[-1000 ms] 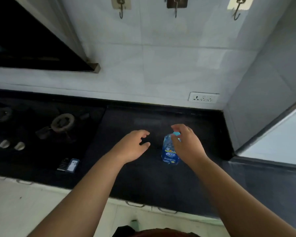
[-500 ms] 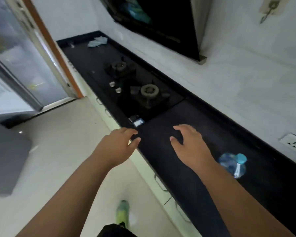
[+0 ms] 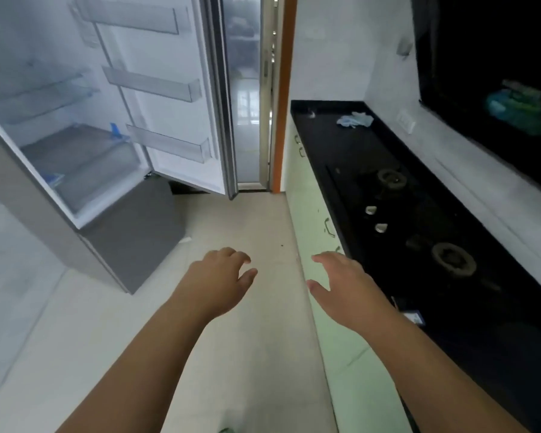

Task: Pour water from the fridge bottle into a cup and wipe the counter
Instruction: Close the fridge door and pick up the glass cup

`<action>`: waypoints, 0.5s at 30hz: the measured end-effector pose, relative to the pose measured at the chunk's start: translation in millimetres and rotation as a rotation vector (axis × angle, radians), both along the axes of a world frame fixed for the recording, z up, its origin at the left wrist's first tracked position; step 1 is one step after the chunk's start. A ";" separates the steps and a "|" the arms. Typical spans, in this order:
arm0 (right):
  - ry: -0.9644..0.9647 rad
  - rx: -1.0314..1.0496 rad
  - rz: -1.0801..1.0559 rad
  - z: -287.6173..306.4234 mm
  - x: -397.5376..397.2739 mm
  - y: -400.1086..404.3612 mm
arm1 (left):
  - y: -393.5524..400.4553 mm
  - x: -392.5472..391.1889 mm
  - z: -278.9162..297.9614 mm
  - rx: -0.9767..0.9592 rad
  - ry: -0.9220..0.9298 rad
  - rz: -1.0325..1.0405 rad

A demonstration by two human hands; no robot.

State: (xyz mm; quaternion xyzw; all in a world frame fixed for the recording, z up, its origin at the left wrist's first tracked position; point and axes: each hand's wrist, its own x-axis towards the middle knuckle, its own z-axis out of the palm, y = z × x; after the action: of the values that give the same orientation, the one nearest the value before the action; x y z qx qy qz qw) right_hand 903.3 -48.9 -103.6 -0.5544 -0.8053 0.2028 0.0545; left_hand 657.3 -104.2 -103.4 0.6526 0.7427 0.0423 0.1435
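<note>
Neither the water bottle nor a cup appears in this view; the only task item visible is a pale blue crumpled cloth [image 3: 355, 119], lying on the far end of the black bench [image 3: 331, 157] close to the back wall. Judged by its folds it is light and limp, so it should gather under a loose pinch anywhere on its bulk and drag flat for wiping; whether it is in fact a cloth or a pair of thin gloves cannot be settled at this range. A small bottle of chilled water would likely be light but damp and slippery, best taken around the mid-body.

The left hand [image 3: 222, 276] and right hand [image 3: 341, 285] hover above the floor [image 3: 256, 223], fingers spread and relaxed, each grip apart and holding nothing. The right hand hangs just beside the front edge of the bench.

Between hands and cloth lies the gas hob [image 3: 419, 232] with two raised burners and two knobs, which a sweeping arm would need to clear. To the left the fridge [image 3: 75, 157] stands open, its door [image 3: 169, 98] swung into the aisle; the shelves that show hold no bottle. The corridor of floor between door edge and bench front narrows toward the doorway [image 3: 250, 114], leaving open room mainly near the person.
</note>
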 end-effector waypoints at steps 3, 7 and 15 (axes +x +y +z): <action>0.062 -0.006 0.036 0.6 -76.9 41.2 | 21.8 -63.4 5.7 0.012 0.013 0.056; 0.102 -0.026 0.151 8.6 -170.7 84.4 | 49.8 -130.8 17.1 0.027 0.027 0.125; 0.164 0.031 0.304 34.8 -292.3 226.0 | 132.3 -217.2 37.1 0.107 0.038 0.274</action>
State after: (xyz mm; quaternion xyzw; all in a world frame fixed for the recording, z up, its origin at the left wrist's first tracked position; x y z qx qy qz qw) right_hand 611.1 177.0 -68.8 -0.4069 -0.8758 0.2407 0.0972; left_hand 440.1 28.2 -66.3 0.5524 0.8243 0.0887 0.0871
